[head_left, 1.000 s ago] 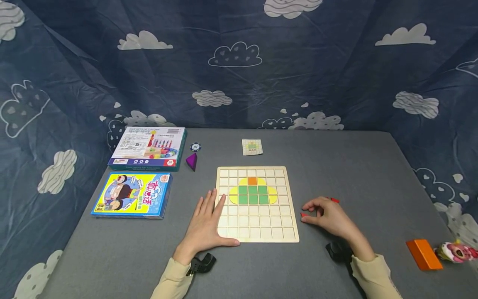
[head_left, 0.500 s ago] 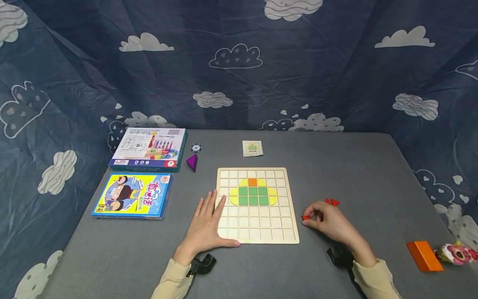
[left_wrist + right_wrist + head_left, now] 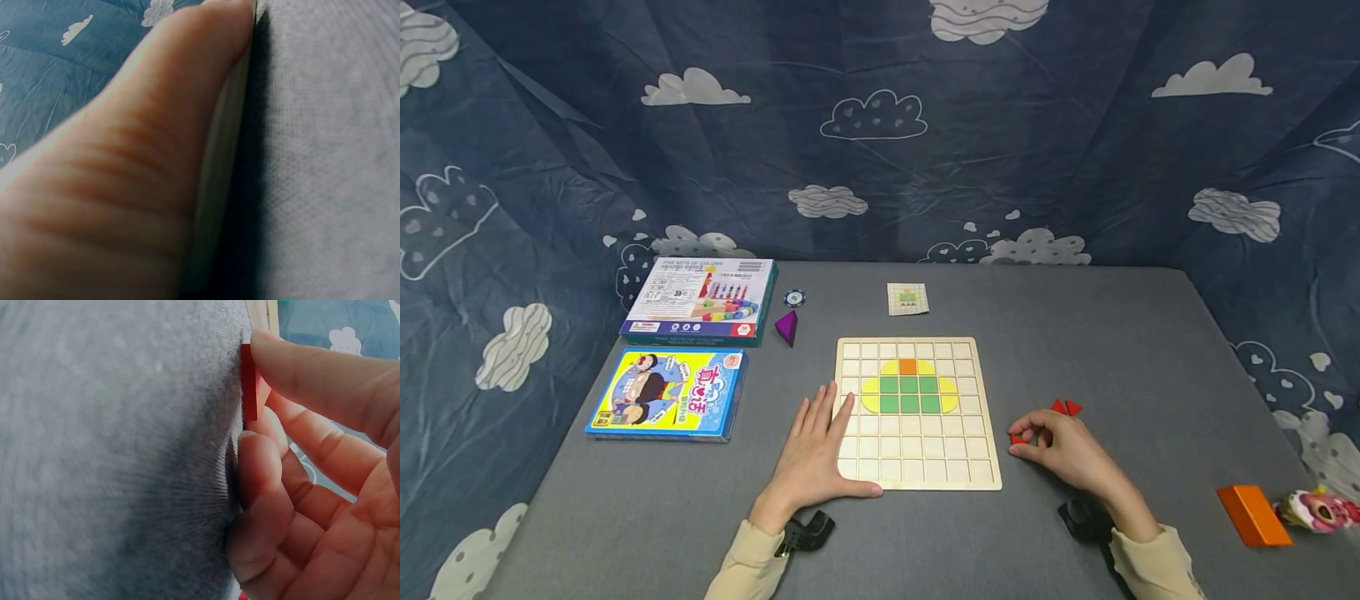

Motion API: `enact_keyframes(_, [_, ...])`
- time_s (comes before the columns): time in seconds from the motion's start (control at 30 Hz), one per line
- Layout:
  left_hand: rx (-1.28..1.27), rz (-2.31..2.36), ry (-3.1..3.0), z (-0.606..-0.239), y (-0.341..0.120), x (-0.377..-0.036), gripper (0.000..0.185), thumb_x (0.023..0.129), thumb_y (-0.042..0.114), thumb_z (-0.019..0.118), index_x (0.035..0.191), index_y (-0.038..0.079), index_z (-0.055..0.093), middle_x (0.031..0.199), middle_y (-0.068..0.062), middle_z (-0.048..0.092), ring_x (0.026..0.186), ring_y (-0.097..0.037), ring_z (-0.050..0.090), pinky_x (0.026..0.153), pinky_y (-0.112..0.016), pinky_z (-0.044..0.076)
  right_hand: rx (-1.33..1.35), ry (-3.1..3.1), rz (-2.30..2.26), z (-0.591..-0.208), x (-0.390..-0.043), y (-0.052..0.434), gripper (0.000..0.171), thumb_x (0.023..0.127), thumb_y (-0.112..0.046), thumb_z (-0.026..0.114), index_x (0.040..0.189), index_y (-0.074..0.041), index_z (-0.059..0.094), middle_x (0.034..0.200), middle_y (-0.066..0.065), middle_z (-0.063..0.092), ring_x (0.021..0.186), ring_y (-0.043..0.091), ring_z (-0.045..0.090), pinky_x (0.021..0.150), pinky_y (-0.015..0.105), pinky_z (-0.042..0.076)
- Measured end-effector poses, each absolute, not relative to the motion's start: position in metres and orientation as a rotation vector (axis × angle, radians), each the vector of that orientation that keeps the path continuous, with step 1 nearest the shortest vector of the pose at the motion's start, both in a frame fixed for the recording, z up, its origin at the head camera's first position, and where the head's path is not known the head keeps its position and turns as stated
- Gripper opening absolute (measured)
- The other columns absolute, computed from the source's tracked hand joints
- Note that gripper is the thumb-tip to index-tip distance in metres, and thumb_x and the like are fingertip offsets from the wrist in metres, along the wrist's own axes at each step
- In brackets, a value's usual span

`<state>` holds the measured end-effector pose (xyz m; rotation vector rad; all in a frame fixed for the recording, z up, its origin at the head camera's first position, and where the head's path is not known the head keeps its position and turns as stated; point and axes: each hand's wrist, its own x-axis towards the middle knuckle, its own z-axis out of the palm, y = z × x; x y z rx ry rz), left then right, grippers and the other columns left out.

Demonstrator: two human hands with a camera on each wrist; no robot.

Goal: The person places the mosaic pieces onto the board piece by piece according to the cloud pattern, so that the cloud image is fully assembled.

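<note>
1. Head view, against a second ago: the right hand [image 3: 1063,454] has drawn a little nearer the person and lower, and its fingers have curled in on a red piece [image 3: 1017,438]. Two more red pieces [image 3: 1066,407], half hidden then, now lie in plain sight beyond the knuckles. The left hand [image 3: 816,454] and the board [image 3: 917,475] have not shifted.

2. Head view, now: the red piece lies on the grey table [image 3: 1075,333], just off the board's right edge, pinched between thumb and fingertips. The left hand lies flat with straight fingers on the board's near-left corner, gripping nothing. A card [image 3: 907,298] lies beyond the board. Two boxes [image 3: 692,346], a purple pyramid [image 3: 786,326] and a chip [image 3: 794,297] sit to the left; an orange block [image 3: 1252,514] and a pink toy [image 3: 1318,509] sit far right.

3. Left wrist view: the thumb [image 3: 137,156] lies along the board's pale edge [image 3: 219,187], pressing rather than clasping.

4. Right wrist view: the red piece [image 3: 249,384] stands on edge between a fingertip [image 3: 300,362] and the thumb [image 3: 259,487], touching the cloth.

5. Handling: the piece looks thin, stiff, light and smooth, so it may slip or flip. A pinch across its flat faces or opposite edges suits it best. The soft cloth gives a little, which helps a fingertip get under an edge.
</note>
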<state>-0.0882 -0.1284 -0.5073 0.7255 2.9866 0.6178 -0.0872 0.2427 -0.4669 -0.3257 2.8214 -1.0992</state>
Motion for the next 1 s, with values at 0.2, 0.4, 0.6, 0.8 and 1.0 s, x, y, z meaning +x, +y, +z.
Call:
enact_keyframes(0.2, [0.726,0.609,2.987,-0.508,-0.129,-0.088,0.129,0.058,0.084,0.061,0.152,0.008,0.016,0.157,-0.017,0.003,0.143,-0.028,-0.003,0.113,-0.042,-0.002,-0.309,2.781,-1.126,-0.467,-0.087,0.246,0.02,0.072,-0.013,0.083,0.085,-0.012,0.068,0.073,-0.005,0.055,0.055,0.009,0.045,0.049,0.024,0.038])
enact_keyframes(0.4, [0.738,0.612,2.989,-0.508,-0.129,-0.088,0.129,0.059,0.083,0.061,0.152,0.008,0.016,0.157,-0.017,0.002,0.143,-0.028,-0.002,0.113,-0.042,-0.002,-0.312,2.755,-1.144,-0.467,-0.085,0.251,0.022,0.07,-0.013,0.084,0.077,-0.013,0.063,0.07,-0.005,0.057,0.052,0.009,0.044,0.047,0.024,0.037])
enact_keyframes(0.6, [0.737,0.617,2.991,-0.507,-0.129,-0.088,0.129,0.058,0.083,0.062,0.152,0.008,0.015,0.157,-0.018,0.003,0.143,-0.028,-0.002,0.113,-0.042,-0.002,-0.242,2.787,-1.123,-0.465,-0.086,0.251,0.021,0.069,-0.016,0.085,0.071,-0.014,0.065,0.065,-0.007,0.059,0.05,0.008,0.045,0.045,0.024,0.037])
enact_keyframes(0.8, [0.741,0.616,3.001,-0.508,-0.129,-0.089,0.129,0.058,0.083,0.062,0.152,0.008,0.016,0.156,-0.018,0.004,0.143,-0.029,0.0,0.113,-0.043,-0.001,-0.244,2.875,-1.171,-0.459,-0.094,0.235,0.016,0.071,-0.016,0.084,0.073,-0.014,0.069,0.065,-0.008,0.063,0.047,0.007,0.043,0.042,0.024,0.034])
enact_keyframes(1.0, [0.743,0.603,3.004,-0.508,-0.129,-0.088,0.129,0.058,0.085,0.06,0.152,0.008,0.017,0.156,-0.018,0.004,0.143,-0.029,0.0,0.113,-0.043,0.0,-0.242,2.804,-1.272,-0.457,-0.102,0.202,0.01,0.076,-0.015,0.081,0.079,-0.014,0.071,0.067,-0.005,0.063,0.047,0.007,0.039,0.041,0.022,0.029])
